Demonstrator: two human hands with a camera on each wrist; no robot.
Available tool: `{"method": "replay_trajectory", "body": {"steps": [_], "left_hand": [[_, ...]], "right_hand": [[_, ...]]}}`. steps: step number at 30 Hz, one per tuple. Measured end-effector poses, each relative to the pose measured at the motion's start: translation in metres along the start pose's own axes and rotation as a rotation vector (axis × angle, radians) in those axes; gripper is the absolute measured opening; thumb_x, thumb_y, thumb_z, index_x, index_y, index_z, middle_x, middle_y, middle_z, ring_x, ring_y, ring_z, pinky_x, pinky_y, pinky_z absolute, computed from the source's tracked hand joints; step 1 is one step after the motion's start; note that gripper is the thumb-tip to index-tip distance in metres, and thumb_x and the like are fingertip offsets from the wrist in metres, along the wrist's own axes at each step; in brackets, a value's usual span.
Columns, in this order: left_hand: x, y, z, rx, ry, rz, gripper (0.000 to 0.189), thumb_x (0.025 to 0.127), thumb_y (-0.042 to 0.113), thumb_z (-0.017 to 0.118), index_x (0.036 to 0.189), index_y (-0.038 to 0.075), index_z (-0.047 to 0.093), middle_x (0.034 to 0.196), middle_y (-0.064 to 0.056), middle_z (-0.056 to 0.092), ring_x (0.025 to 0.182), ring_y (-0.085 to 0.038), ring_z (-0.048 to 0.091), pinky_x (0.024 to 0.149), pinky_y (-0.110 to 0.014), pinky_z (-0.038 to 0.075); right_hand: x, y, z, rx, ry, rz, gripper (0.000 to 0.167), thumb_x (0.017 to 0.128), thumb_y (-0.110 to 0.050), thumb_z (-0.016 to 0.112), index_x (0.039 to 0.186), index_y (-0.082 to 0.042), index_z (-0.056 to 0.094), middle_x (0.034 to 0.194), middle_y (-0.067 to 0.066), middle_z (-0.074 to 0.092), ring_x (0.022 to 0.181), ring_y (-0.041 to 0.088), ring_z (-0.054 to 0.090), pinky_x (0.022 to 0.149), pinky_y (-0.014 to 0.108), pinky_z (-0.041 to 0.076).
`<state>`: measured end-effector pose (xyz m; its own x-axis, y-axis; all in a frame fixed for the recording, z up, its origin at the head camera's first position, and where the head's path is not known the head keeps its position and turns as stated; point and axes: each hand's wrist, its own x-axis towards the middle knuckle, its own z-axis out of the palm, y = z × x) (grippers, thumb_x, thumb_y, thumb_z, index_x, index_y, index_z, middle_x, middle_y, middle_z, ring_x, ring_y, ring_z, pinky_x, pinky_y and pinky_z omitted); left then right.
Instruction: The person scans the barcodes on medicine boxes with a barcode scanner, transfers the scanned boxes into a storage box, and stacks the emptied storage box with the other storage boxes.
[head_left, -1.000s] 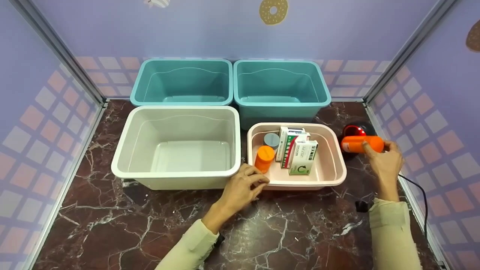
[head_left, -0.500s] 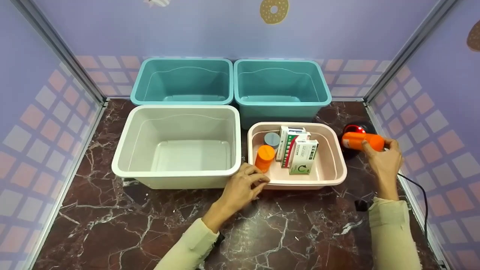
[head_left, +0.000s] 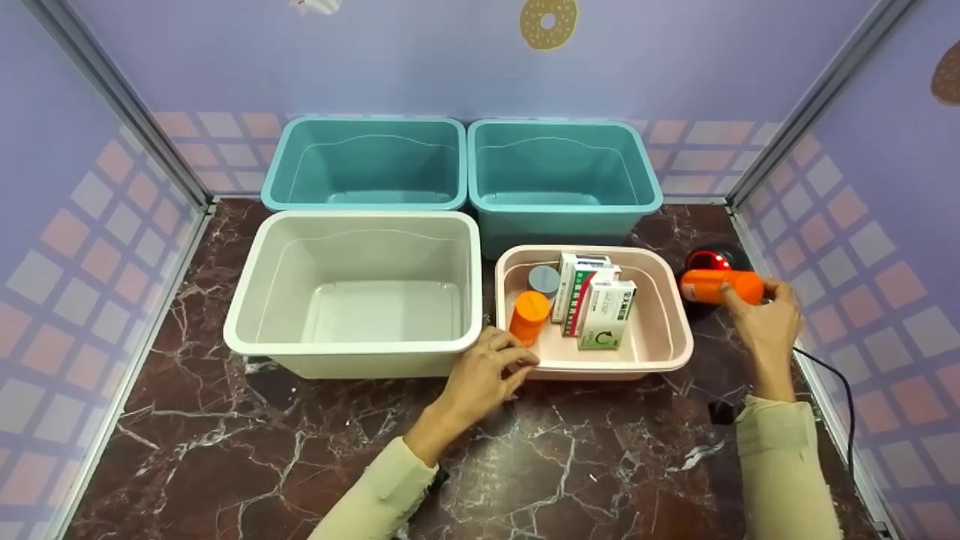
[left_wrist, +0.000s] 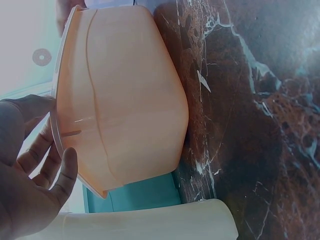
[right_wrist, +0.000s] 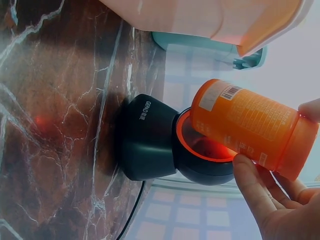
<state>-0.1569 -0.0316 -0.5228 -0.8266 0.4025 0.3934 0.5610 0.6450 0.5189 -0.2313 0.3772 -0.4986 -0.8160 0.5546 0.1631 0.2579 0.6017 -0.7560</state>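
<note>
My right hand (head_left: 769,322) grips an orange medicine bottle (head_left: 709,286) by its cap end and holds it on its side. In the right wrist view the bottle's label and barcode (right_wrist: 231,92) show, and the bottle hangs tilted before the red-lit ring of a black barcode scanner (right_wrist: 150,137). My left hand (head_left: 487,375) rests with loosely bent fingers at the near left corner of the pink bin (head_left: 679,352). Its fingertips touch the bin's rim (left_wrist: 56,90). In the bin stand another orange bottle (head_left: 530,319), a grey-capped bottle (head_left: 544,280) and several medicine boxes (head_left: 606,315).
A white bin (head_left: 352,350) stands left of the pink one. Two teal bins, left (head_left: 364,204) and right (head_left: 566,208), stand behind along the wall. The scanner's black cable (head_left: 844,379) runs down the right side of the dark marble-patterned tabletop (head_left: 300,465).
The orange bottle in my right hand rises and turns slightly, then settles a little further left before the scanner. My left hand stays at the pink bin's corner.
</note>
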Motion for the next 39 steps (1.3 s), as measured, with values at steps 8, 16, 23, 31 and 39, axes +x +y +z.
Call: {"method": "replay_trajectory", "body": {"steps": [8, 16, 23, 31, 39], "left_hand": [[0.000, 0.000, 0.000, -0.002, 0.001, -0.003, 0.012, 0.087, 0.021, 0.077, 0.099, 0.021, 0.078, 0.103, 0.004, 0.068, 0.105, -0.016, 0.057, 0.094, -0.029, 0.053], [-0.001, 0.000, 0.000, -0.001, 0.000, -0.004, 0.012, 0.086, 0.021, 0.077, 0.099, 0.021, 0.078, 0.102, 0.004, 0.068, 0.105, -0.016, 0.057, 0.094, -0.030, 0.053], [-0.001, 0.001, 0.000, 0.001, 0.000, -0.009, 0.013, 0.086, 0.020, 0.077, 0.099, 0.021, 0.078, 0.103, 0.004, 0.068, 0.106, -0.017, 0.057, 0.095, -0.031, 0.054], [-0.001, 0.001, 0.001, 0.001, 0.001, -0.013, 0.013, 0.086, 0.021, 0.078, 0.099, 0.021, 0.078, 0.103, 0.003, 0.068, 0.106, -0.017, 0.057, 0.096, -0.031, 0.054], [-0.001, 0.000, 0.002, 0.001, 0.003, -0.010, 0.013, 0.086, 0.021, 0.078, 0.099, 0.021, 0.078, 0.103, 0.004, 0.068, 0.106, -0.016, 0.057, 0.095, -0.031, 0.053]], "right_hand": [[-0.003, 0.005, 0.002, -0.021, -0.023, 0.015, 0.068, 0.083, -0.046, 0.070, 0.130, 0.000, 0.056, 0.126, 0.024, 0.063, 0.117, 0.041, 0.054, 0.104, 0.048, 0.037], [-0.002, 0.007, 0.003, -0.048, -0.019, 0.027, 0.069, 0.083, -0.048, 0.071, 0.133, -0.003, 0.057, 0.122, 0.024, 0.065, 0.114, 0.041, 0.056, 0.101, 0.048, 0.038], [0.000, 0.002, 0.003, -0.052, -0.003, 0.006, 0.066, 0.083, -0.046, 0.071, 0.131, -0.003, 0.059, 0.122, 0.023, 0.066, 0.111, 0.038, 0.058, 0.098, 0.044, 0.040], [0.000, -0.005, 0.001, -0.042, 0.015, -0.012, 0.064, 0.081, -0.046, 0.071, 0.127, -0.002, 0.062, 0.120, 0.021, 0.066, 0.107, 0.035, 0.056, 0.095, 0.042, 0.039], [0.004, -0.014, -0.003, -0.012, 0.021, -0.028, 0.064, 0.080, -0.046, 0.071, 0.126, -0.001, 0.062, 0.123, 0.022, 0.065, 0.114, 0.041, 0.056, 0.101, 0.047, 0.040]]}}
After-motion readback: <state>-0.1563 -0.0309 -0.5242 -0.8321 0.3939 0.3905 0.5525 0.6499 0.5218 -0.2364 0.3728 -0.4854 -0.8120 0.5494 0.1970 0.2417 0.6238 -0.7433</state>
